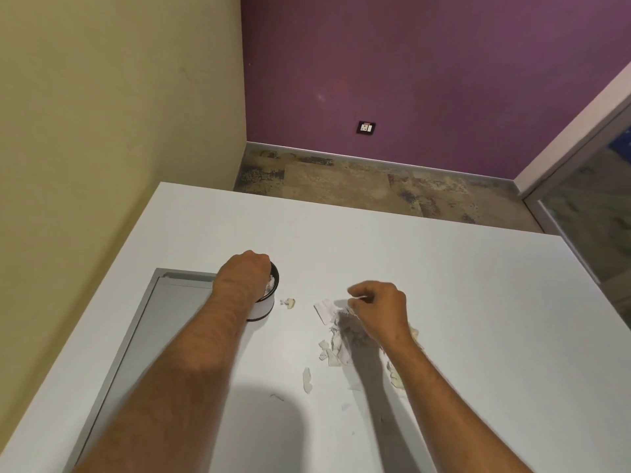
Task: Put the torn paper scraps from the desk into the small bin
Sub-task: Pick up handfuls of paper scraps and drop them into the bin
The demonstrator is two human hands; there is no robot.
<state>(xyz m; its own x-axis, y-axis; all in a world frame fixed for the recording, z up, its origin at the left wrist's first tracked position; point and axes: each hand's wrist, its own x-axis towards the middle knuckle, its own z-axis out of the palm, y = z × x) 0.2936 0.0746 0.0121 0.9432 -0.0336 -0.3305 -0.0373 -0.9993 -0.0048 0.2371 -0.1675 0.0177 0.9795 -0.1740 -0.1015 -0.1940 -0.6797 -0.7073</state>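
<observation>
Left hand [246, 271] is being held over the small bin [268, 303], grip curled, contents can't be told; bin approx. part-filled. Mid-worktop [444, 285], scraps [336, 339] are being pinched by right hand [377, 307]; many still left.

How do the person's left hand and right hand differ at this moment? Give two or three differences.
The left hand sits over the small bin, fingers curled down into its mouth; the right hand is over the scrap pile on the desk. The left hand's fingers are hidden; the right hand's fingers pinch a scrap. Both are bare.
</observation>
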